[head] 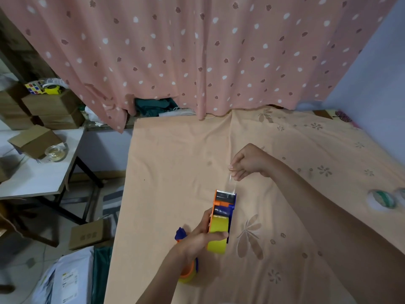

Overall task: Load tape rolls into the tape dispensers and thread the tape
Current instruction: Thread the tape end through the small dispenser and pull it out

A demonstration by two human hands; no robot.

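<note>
An orange and blue tape dispenser [224,202] lies on the peach cloth with a yellowish tape roll [218,236] seated in it. My left hand [197,235] grips the roll and the dispenser's side. My right hand [247,162] pinches the free end of a clear tape strip [232,185], drawn taut from the dispenser's front blade up and away. A second orange and blue dispenser [188,268] with a yellow roll sits under my left forearm, mostly hidden. Two spare tape rolls [382,199] lie at the far right of the cloth.
The peach cloth-covered table [175,161] ends at its left edge near a white side table [43,172] holding cardboard boxes and a clear tape roll [55,152]. A pink dotted curtain [197,51] hangs behind. Boxes and bags sit on the floor at left.
</note>
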